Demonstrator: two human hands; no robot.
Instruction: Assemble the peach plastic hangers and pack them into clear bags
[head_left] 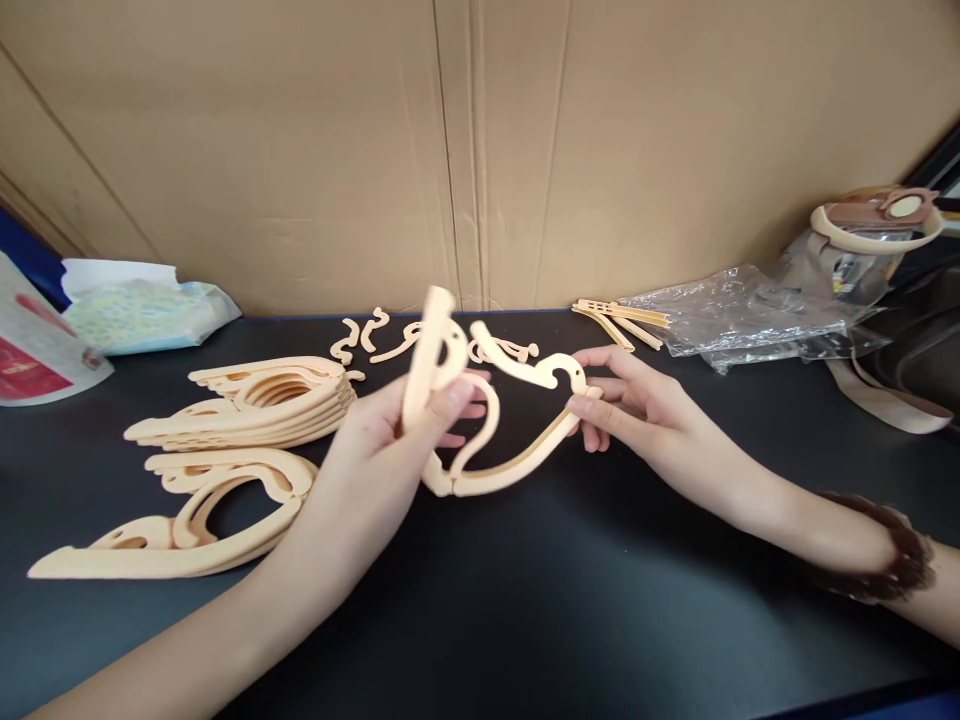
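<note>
My left hand (397, 430) is closed on a pale wooden curved cut-out piece (429, 360), held upright with the thumb across it. My right hand (637, 410) pinches the right end of a larger swan-shaped wooden piece (517, 460) that rests on the black table (525, 600) between the two hands. The two pieces meet near the bottom, in front of my left hand.
A stack of similar wooden cut-outs (255, 405) and two looser ones (187, 520) lie at left. Small curled offcuts (367, 335) and thin wooden sticks (619, 318) sit by the cardboard wall. Clear plastic wrap (750, 320), a bottle (874, 230) and tissue pack (142, 310) flank the table.
</note>
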